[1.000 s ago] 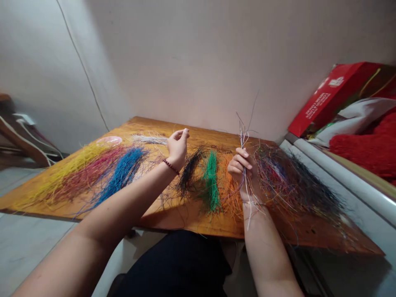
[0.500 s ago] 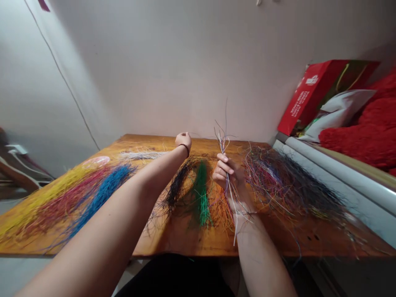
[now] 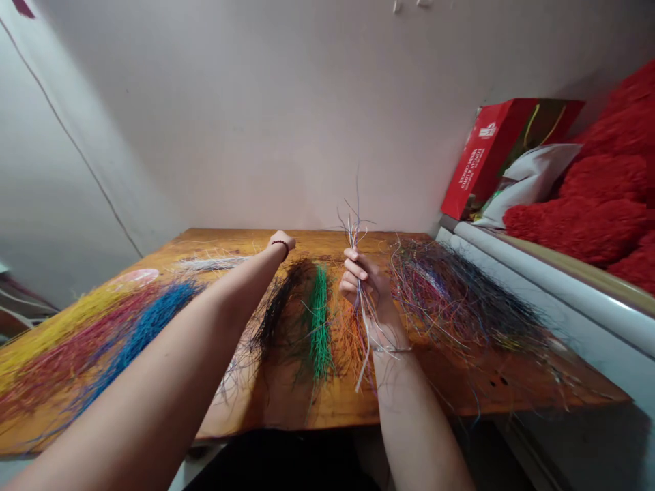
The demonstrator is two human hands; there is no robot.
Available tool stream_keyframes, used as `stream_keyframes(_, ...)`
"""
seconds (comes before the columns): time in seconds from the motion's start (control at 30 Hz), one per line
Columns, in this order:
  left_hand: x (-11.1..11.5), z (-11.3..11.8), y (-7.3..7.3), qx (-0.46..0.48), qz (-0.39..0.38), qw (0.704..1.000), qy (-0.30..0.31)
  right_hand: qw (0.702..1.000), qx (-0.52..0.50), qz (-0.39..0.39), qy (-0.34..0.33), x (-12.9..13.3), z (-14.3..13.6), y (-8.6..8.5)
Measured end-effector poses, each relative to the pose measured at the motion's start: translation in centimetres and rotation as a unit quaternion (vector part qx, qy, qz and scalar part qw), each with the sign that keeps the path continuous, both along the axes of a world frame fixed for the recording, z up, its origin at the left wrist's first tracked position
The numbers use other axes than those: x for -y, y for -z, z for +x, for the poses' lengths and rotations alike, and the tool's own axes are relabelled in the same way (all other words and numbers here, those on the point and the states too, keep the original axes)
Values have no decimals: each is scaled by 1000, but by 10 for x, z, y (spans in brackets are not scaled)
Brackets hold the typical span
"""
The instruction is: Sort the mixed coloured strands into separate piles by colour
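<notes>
Upright in my right hand [image 3: 359, 276] is a loose bunch of thin wires [image 3: 354, 235], mostly white and grey with a few orange and purple ones. The fingers are wrapped round its middle, and loose ends fan out above and trail down over the wrist. My left hand [image 3: 283, 240] reaches over the far part of the table, closed, its fingertips turned away; whatever is in it is hidden. Near it lie a white wire bundle [image 3: 212, 263] and a black one [image 3: 279, 307]. Green wires [image 3: 320, 327] and orange wires [image 3: 348, 327] lie below my right hand.
Yellow [image 3: 61, 314], red [image 3: 86, 341] and blue wires [image 3: 148, 334] lie on the left of the wooden table [image 3: 327, 412]. A tangled mixed heap [image 3: 440, 286] covers the right. Beyond stand a red bag [image 3: 475, 157] and red fluffy material [image 3: 588, 211]; a wall rises behind.
My left hand has turned and dropped slightly toward the table; the thin strand beside it no longer shows. My right hand still grips the bunch. The whole view has shifted slightly.
</notes>
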State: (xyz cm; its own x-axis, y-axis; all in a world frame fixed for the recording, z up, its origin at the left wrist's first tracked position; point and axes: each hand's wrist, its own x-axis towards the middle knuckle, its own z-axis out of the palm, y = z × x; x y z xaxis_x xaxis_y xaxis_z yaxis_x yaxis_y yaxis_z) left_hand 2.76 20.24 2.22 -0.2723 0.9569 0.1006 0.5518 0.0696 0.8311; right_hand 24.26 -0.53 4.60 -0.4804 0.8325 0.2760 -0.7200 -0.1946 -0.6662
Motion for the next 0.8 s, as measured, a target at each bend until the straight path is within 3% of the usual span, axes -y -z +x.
stream_keyframes(0.13,19,-11,-19,-31,-11,999,-1,998,62,0,13,-6,-7,4)
stream_keyframes(0.27,72,-10,-30,-13,62,997,50,989,133,35,61,-14,-18,16)
stream_keyframes(0.37,132,-7,-26,50,212,967,128,977,189,63,74,-16,-26,21)
stream_keyframes(0.4,152,-6,-23,76,229,959,147,973,205,70,77,-15,-29,22)
stream_keyframes(0.53,208,-5,-8,195,163,951,177,957,264,93,74,-12,-40,23)
stream_keyframes(0.63,222,-5,0,224,125,948,189,946,297,114,58,-12,-46,27)
stream_keyframes(0.8,222,-5,1,249,86,941,214,935,326,137,38,-12,-51,31)
